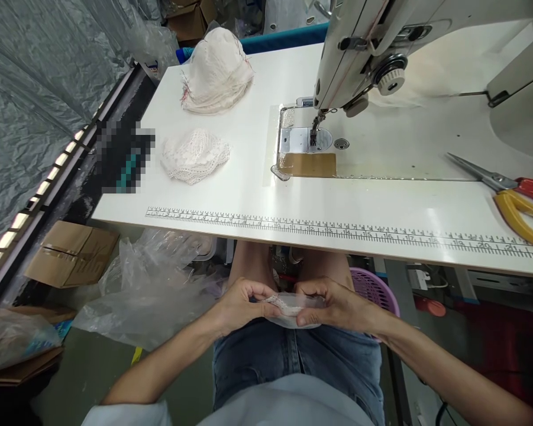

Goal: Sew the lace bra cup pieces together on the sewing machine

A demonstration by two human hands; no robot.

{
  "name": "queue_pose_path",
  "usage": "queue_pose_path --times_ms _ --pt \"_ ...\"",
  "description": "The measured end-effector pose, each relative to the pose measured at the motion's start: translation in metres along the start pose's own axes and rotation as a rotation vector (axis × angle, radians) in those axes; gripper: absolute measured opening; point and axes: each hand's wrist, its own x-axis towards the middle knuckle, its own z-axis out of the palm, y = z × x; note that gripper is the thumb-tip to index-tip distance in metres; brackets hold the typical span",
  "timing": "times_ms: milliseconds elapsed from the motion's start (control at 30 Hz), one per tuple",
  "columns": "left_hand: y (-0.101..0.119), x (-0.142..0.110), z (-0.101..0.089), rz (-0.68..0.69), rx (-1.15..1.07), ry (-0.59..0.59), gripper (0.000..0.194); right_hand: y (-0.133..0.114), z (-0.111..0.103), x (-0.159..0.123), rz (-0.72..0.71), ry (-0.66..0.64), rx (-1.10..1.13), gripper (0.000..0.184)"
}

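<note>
Over my lap, below the table's front edge, my left hand (247, 305) and my right hand (322, 302) pinch a small piece of white, sheer fabric (288, 319) between thumbs and fingers. A lacy white strip shows along its upper part; the fingers hide both ends. On the table to the left lies a crumpled white lace piece (195, 156). Behind it sits a domed stack of white fabric pieces (217, 71) with loose reddish threads at its edges.
A sewing machine (355, 65) stands on the white table (239, 195), its needle above the plate. Red and yellow scissors (508, 189) lie at the right. A printed ruler (337, 229) runs along the front edge. Below are a purple basket (375, 287), plastic bags (146, 296) and a cardboard box (73, 253).
</note>
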Motion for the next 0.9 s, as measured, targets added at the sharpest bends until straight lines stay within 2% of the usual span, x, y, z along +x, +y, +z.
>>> queue_pose_path --times_ms 467,600,700,900 --pt "0.003 0.0 0.0019 0.037 0.088 0.04 0.026 -0.0037 0.0009 0.0037 -0.006 -0.018 0.098 0.027" --pt "0.0028 -0.0015 0.0013 0.098 0.146 0.08 0.026 -0.0016 0.0008 0.0046 -0.008 -0.013 0.12 0.026" --pt "0.002 -0.0023 0.0016 0.142 0.132 0.065 0.031 -0.0009 -0.0008 0.0046 -0.009 -0.011 0.117 0.026" --pt "-0.0004 0.0007 0.0029 0.107 0.096 0.09 0.018 -0.006 -0.0005 0.0007 -0.018 -0.002 0.098 0.025"
